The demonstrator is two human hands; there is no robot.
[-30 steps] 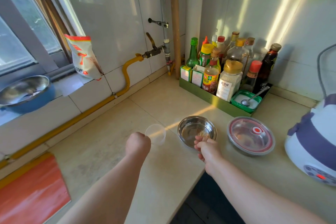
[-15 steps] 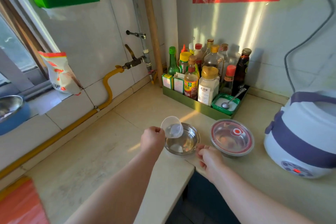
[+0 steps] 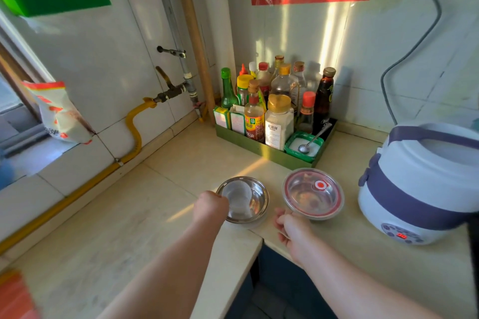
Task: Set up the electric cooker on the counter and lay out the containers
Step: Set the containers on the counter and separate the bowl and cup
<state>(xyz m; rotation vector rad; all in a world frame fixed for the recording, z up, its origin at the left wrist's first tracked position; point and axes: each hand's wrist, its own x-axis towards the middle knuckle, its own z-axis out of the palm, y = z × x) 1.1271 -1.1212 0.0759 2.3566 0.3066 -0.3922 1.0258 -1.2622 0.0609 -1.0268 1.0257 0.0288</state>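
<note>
A white and purple electric cooker (image 3: 420,184) stands on the counter at the right, a red light on its front panel. An open steel bowl (image 3: 255,198) sits near the counter's inner corner. My left hand (image 3: 210,206) holds a small clear plastic cup (image 3: 237,198) tipped into that bowl. To its right stands a second steel bowl with a clear red-rimmed lid (image 3: 313,193). My right hand (image 3: 291,230) hovers loosely curled just in front of the lidded bowl, holding nothing.
A green tray (image 3: 261,149) of sauce bottles, jars and a salt dish with a spoon stands in the back corner. A yellow gas hose (image 3: 134,124) runs along the left wall. A black cord (image 3: 404,57) hangs above the cooker. The counter edge steps inward below the bowls.
My left hand has brought the clear cup from left of the bowl over it and tipped it in. My right hand let go of the bowl's rim and drew back toward the lidded bowl.
</note>
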